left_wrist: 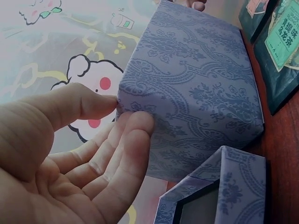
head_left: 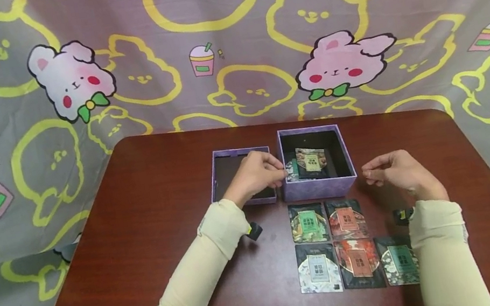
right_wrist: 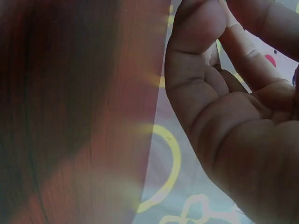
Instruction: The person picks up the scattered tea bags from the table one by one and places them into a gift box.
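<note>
A purple patterned box [head_left: 320,188] stands with its top uncovered and tea sachets [head_left: 311,161] lying inside. At its front left corner my left hand [head_left: 256,175] pinches the rim, thumb at the edge and fingers against the side wall [left_wrist: 196,116]. My right hand [head_left: 399,175] hovers just right of the box with loosely bent fingers and nothing visible in it. In the right wrist view its curled fingers [right_wrist: 191,70] are beside the tabletop. The shallow purple lid [head_left: 214,180] lies inner side up left of the box, partly hidden behind my left hand.
Several tea sachets lie in two rows in front of the box: a green one [head_left: 308,222] and a red one [head_left: 347,219] behind, then a white one [head_left: 318,268], an orange-red one [head_left: 360,264] and a dark green one [head_left: 398,260]. A patterned cloth [head_left: 232,24] hangs behind the brown table [head_left: 151,235].
</note>
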`<state>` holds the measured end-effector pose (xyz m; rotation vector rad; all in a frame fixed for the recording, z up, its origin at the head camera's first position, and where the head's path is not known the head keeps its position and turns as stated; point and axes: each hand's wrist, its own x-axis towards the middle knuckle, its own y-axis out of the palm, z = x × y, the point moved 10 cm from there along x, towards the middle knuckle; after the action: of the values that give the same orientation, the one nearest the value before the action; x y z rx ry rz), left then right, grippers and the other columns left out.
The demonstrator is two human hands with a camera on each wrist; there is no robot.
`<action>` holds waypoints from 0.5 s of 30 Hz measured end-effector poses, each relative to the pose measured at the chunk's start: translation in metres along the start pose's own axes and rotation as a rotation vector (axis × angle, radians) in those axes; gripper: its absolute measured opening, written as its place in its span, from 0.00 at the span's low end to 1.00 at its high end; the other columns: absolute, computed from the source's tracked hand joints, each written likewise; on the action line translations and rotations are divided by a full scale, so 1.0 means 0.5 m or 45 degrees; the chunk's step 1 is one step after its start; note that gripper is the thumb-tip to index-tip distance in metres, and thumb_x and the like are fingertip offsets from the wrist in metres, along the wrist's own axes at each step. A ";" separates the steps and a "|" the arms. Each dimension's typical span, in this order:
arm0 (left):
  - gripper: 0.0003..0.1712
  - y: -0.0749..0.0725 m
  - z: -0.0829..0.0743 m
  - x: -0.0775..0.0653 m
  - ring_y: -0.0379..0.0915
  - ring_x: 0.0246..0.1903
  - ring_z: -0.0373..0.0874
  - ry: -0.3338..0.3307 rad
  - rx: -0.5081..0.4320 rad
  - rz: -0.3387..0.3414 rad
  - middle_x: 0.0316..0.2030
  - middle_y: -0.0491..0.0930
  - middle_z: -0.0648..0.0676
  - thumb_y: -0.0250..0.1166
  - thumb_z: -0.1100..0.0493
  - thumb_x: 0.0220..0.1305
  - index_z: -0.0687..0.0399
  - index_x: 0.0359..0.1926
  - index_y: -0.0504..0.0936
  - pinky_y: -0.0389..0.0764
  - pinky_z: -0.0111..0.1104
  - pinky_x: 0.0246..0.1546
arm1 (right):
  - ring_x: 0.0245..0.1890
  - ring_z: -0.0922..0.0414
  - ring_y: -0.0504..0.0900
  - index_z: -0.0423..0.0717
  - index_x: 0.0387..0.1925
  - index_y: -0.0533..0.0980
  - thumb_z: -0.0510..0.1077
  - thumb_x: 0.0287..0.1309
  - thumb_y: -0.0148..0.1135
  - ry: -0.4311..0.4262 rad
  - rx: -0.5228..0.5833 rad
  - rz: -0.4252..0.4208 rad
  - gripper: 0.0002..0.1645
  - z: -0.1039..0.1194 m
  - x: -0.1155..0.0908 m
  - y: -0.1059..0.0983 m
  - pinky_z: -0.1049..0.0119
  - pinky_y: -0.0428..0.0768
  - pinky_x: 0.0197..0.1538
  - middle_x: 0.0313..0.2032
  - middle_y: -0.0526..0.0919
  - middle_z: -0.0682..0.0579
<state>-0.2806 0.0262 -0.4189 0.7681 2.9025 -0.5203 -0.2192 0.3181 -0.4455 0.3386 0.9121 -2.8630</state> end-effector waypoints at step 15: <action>0.06 0.001 -0.002 0.002 0.84 0.32 0.60 0.011 0.013 -0.001 0.27 0.85 0.56 0.71 0.66 0.62 0.65 0.37 0.84 0.86 0.51 0.39 | 0.34 0.49 0.82 0.31 0.45 0.83 0.33 0.62 0.67 0.025 0.036 0.097 0.11 -0.027 -0.008 0.070 0.59 0.84 0.37 0.38 0.86 0.41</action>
<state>-0.2810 0.0273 -0.4184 0.7722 2.9108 -0.5336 -0.2067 0.2975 -0.4748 0.3963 0.8439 -2.8099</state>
